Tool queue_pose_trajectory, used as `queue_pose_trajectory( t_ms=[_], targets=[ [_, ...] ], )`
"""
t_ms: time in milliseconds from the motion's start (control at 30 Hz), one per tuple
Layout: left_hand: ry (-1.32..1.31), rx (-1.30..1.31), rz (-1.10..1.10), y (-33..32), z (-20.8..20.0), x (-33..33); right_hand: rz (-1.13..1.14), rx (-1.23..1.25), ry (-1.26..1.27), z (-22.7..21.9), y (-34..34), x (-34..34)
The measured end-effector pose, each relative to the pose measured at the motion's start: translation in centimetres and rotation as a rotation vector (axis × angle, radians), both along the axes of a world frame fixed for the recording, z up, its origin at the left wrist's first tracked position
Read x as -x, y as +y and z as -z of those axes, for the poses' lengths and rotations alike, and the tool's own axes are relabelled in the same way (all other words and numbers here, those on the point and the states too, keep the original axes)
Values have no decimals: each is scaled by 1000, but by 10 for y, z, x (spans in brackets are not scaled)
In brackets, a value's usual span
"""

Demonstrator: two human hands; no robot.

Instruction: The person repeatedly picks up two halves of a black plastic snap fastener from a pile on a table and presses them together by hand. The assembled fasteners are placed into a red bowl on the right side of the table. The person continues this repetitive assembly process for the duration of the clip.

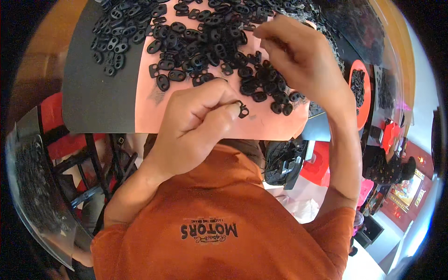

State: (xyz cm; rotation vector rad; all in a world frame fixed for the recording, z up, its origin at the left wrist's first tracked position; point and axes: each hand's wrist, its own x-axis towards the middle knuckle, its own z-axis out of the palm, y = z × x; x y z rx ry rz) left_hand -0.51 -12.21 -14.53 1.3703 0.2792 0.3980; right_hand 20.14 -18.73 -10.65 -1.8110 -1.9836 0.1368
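My left hand (pixel 198 123) is closed in a pinch near the table's front edge. Between its thumb and forefinger sits a small black plastic piece with a round hole (pixel 243 111), sticking out past the fingertips. Farther away and to the right, my right hand (pixel 303 58) hovers over the pile with its fingers curled; whatever they hold, if anything, cannot be made out. Oval black two-hole cord locks (pixel 186 44) lie heaped beyond both hands. A smaller cluster of rounded black cord-lock pieces (pixel 266 84) lies between my hands.
Pink sheeting (pixel 280 123) covers the middle of the dark grey table (pixel 102 102). More cord locks (pixel 116 28) spread over the far left. At right stands a red-orange tray (pixel 364 98) of black pieces. Red stools (pixel 56 126) are beside the table; another person (pixel 389 165) is at far right.
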Motion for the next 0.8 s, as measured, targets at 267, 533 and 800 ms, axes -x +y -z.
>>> queue_pose_trajectory(
  t_ms=[267, 533, 800],
  targets=[
    [-18, 82, 12, 3, 1, 1, 310, 292, 718, -20, -36, 49],
    [-6, 137, 12, 1, 0, 3, 244, 209, 843, -14, -37, 65],
    [-105, 225, 10, -4, 3, 1, 277, 168, 844, -14, -36, 73]
  ],
)
